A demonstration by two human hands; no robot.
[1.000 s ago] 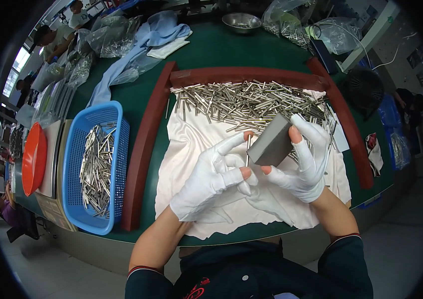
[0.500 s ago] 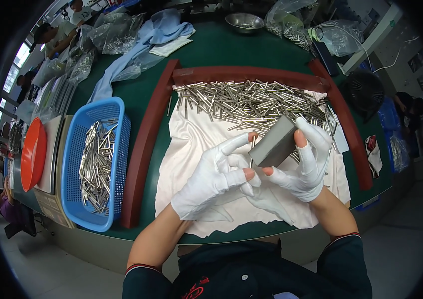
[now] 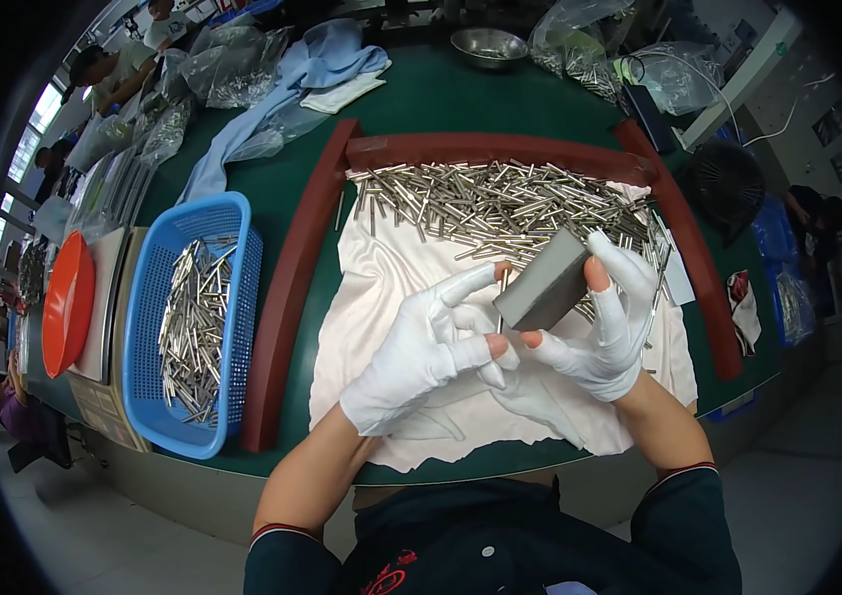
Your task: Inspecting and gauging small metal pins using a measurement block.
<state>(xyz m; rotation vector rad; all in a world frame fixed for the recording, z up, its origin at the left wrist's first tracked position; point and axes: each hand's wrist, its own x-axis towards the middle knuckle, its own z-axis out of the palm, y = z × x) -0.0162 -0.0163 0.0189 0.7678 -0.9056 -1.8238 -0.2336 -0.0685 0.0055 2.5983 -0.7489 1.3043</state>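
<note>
My right hand (image 3: 607, 342), in a white glove with bare fingertips, grips a grey rectangular block (image 3: 546, 282) between thumb and fingers. The block is tilted in front of my chest. My left hand (image 3: 428, 347), gloved the same way, is closed on a thin metal pin (image 3: 503, 297) that stands nearly upright between index fingertip and thumb. This pin is right beside the block's left end; whether they touch I cannot tell. Beneath both hands spreads a wrinkled pale pink cloth (image 3: 371, 283). Beyond them, a heap of similar metal pins (image 3: 500, 203) covers the cloth's far part.
Dark red rails (image 3: 287, 297) frame the cloth on the left, far and right sides. To the left are a blue basket (image 3: 247, 327) with many pins and an orange-red tray (image 3: 67, 302). A metal bowl (image 3: 488, 46) stands at the back; a black fan (image 3: 726, 186) is at the right.
</note>
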